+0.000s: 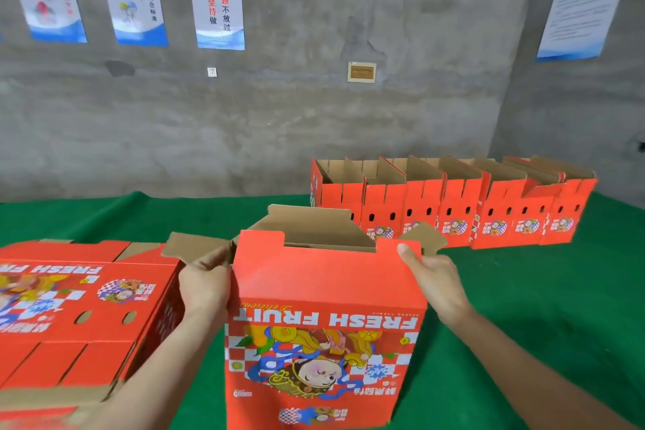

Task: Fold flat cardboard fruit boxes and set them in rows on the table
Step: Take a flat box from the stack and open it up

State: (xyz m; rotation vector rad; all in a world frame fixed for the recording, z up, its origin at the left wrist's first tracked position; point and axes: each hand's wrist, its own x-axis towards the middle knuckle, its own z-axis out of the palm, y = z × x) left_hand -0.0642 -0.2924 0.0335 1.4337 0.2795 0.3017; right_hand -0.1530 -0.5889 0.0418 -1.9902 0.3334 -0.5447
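A red "FRESH FRUIT" cardboard box [324, 335] stands opened into a box shape in front of me, print upside down, its brown flaps up. My left hand [206, 284] grips its left side by the brown side flap. My right hand [434, 281] holds its right top corner, thumb on the red tab. A stack of flat red boxes [80, 311] lies at the left. A row of several folded boxes [453, 206] stands at the far right of the green table [523, 307].
A grey concrete wall with several posters runs behind the table. The table's far edge meets the wall. Green surface shows to the right of the held box and between it and the row.
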